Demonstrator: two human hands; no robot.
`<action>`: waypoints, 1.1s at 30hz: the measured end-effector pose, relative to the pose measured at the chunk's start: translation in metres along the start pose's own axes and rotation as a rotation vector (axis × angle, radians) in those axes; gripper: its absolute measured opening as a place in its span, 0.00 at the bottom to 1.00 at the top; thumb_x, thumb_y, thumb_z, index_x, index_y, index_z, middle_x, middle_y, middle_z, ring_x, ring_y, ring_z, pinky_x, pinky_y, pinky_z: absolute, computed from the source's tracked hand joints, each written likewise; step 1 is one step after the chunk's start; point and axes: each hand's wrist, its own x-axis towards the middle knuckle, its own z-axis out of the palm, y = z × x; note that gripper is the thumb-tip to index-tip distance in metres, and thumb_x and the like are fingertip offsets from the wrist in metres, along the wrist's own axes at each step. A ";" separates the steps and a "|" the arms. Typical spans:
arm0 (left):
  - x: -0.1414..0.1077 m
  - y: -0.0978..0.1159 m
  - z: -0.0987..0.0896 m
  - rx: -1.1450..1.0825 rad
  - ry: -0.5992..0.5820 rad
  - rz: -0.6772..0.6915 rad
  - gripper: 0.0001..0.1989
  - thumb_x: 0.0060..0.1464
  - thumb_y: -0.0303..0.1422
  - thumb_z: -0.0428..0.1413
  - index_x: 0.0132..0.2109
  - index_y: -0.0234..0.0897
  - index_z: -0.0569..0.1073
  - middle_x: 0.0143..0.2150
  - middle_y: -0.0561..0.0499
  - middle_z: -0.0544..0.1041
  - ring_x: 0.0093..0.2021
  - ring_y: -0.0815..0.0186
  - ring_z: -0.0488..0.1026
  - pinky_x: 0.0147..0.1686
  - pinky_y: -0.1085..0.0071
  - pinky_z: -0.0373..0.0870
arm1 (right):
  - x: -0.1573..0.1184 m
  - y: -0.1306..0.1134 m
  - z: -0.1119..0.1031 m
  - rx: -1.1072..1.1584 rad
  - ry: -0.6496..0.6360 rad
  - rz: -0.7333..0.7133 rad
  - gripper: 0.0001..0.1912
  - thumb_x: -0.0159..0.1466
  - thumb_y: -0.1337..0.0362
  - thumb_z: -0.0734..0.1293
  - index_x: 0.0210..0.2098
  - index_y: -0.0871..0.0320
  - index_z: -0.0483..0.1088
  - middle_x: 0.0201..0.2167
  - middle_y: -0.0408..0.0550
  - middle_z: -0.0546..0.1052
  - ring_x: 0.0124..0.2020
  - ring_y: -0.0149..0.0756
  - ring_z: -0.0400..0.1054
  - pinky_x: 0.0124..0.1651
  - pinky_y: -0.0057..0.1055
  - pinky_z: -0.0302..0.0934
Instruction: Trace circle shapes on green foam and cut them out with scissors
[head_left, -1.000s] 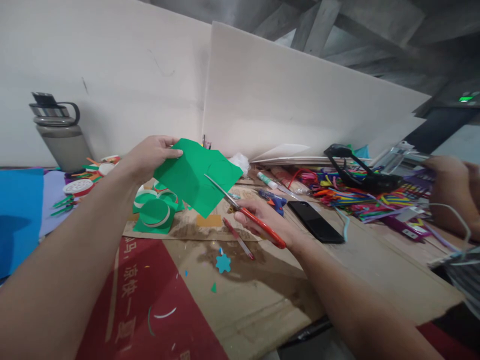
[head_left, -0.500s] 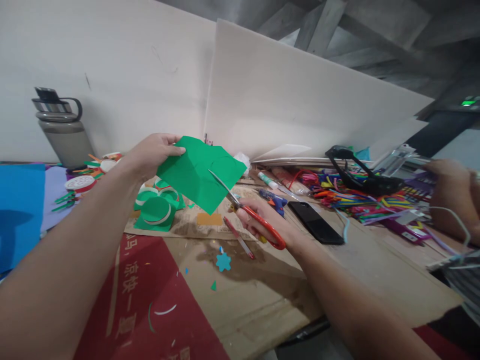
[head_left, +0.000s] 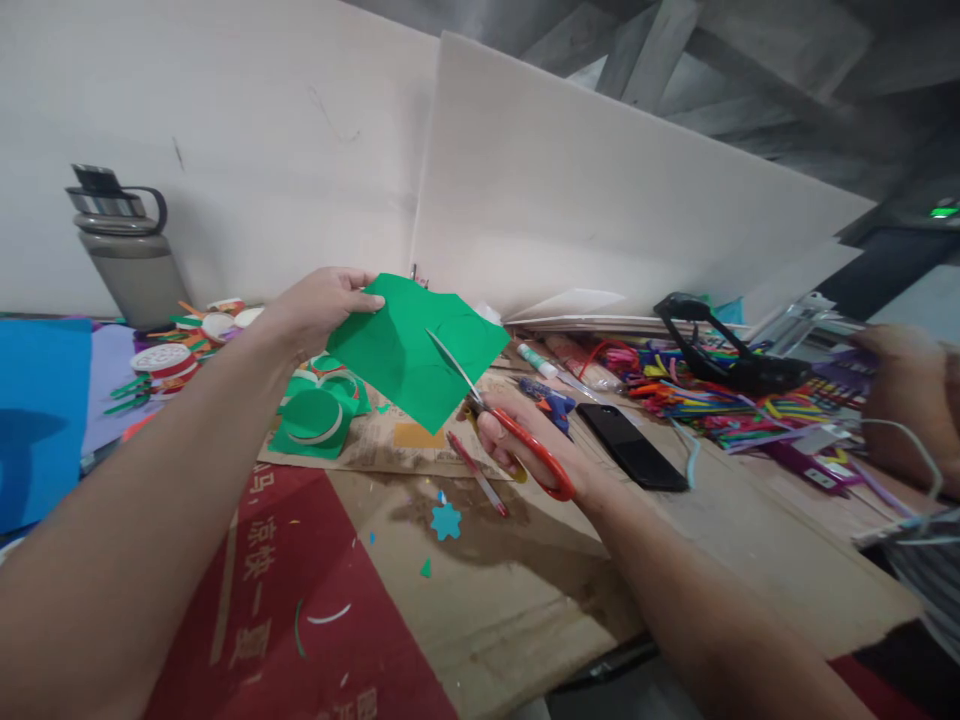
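A green paper sheet [head_left: 405, 345] is held raised above the cardboard [head_left: 495, 600], its upper left edge pinched by the thumb and fingers of the left hand [head_left: 322, 305]. Red-handled scissors [head_left: 506, 418] are gripped in the right hand [head_left: 529, 432], the blade laid over the sheet near a drawn outline. On the red panel [head_left: 330, 560], the characters 凉快一夏 are printed; the small print on the brown paper [head_left: 367, 450] appears too blurred to be read.
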 end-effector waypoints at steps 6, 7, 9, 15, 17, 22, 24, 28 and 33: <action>0.002 -0.001 0.000 -0.009 0.022 -0.001 0.13 0.44 0.28 0.62 0.41 0.36 0.79 0.30 0.48 0.79 0.28 0.60 0.76 0.35 0.62 0.73 | -0.002 -0.003 0.003 0.008 0.022 -0.010 0.24 0.63 0.40 0.59 0.29 0.55 0.58 0.21 0.38 0.62 0.17 0.23 0.54 0.17 0.24 0.49; 0.002 -0.001 -0.001 -0.011 0.022 0.000 0.13 0.44 0.27 0.61 0.41 0.36 0.79 0.30 0.48 0.79 0.28 0.60 0.76 0.35 0.62 0.73 | -0.002 -0.004 0.003 0.005 0.035 -0.002 0.24 0.63 0.40 0.59 0.29 0.55 0.58 0.20 0.38 0.62 0.16 0.23 0.54 0.17 0.24 0.49; 0.002 -0.002 -0.001 -0.023 0.015 0.004 0.12 0.44 0.27 0.61 0.40 0.37 0.79 0.30 0.49 0.79 0.26 0.61 0.76 0.34 0.63 0.73 | -0.002 -0.005 0.005 0.007 0.054 0.009 0.24 0.63 0.40 0.60 0.29 0.55 0.58 0.18 0.37 0.61 0.15 0.24 0.54 0.16 0.24 0.49; 0.005 -0.007 -0.002 -0.097 -0.067 0.001 0.12 0.44 0.28 0.61 0.40 0.38 0.79 0.31 0.49 0.80 0.28 0.62 0.77 0.31 0.66 0.75 | -0.002 -0.008 0.004 0.033 0.093 0.040 0.24 0.62 0.39 0.60 0.31 0.54 0.58 0.18 0.37 0.62 0.14 0.25 0.54 0.16 0.25 0.49; 0.007 -0.008 -0.001 -0.112 -0.067 -0.004 0.13 0.44 0.29 0.62 0.41 0.37 0.79 0.32 0.49 0.80 0.28 0.62 0.77 0.32 0.65 0.75 | -0.001 -0.008 0.003 0.032 0.089 0.051 0.22 0.62 0.41 0.60 0.31 0.54 0.58 0.17 0.37 0.61 0.14 0.25 0.54 0.16 0.26 0.50; 0.006 -0.007 0.002 -0.123 -0.034 -0.001 0.13 0.43 0.28 0.62 0.40 0.37 0.78 0.31 0.49 0.80 0.30 0.61 0.78 0.32 0.65 0.76 | 0.005 -0.003 0.000 0.037 0.061 0.111 0.11 0.62 0.55 0.62 0.32 0.53 0.55 0.17 0.34 0.60 0.15 0.26 0.54 0.18 0.26 0.49; 0.005 -0.005 0.004 -0.138 -0.022 0.009 0.14 0.44 0.28 0.62 0.41 0.36 0.78 0.31 0.49 0.80 0.30 0.60 0.78 0.33 0.64 0.76 | 0.007 0.000 -0.001 0.049 0.057 0.097 0.09 0.61 0.60 0.62 0.34 0.53 0.55 0.17 0.33 0.60 0.15 0.26 0.54 0.19 0.26 0.49; 0.002 -0.003 0.009 -0.139 -0.001 0.069 0.14 0.44 0.26 0.61 0.42 0.35 0.77 0.31 0.49 0.80 0.31 0.59 0.78 0.32 0.64 0.76 | 0.008 0.003 -0.001 0.076 0.046 0.069 0.07 0.62 0.62 0.61 0.34 0.52 0.54 0.18 0.33 0.58 0.16 0.26 0.54 0.19 0.25 0.48; -0.001 0.000 0.016 -0.136 -0.014 0.083 0.13 0.45 0.26 0.60 0.42 0.36 0.77 0.32 0.49 0.79 0.35 0.57 0.79 0.35 0.62 0.76 | 0.009 0.001 0.000 0.124 0.077 0.082 0.14 0.61 0.59 0.65 0.31 0.52 0.52 0.20 0.34 0.59 0.18 0.25 0.55 0.20 0.25 0.49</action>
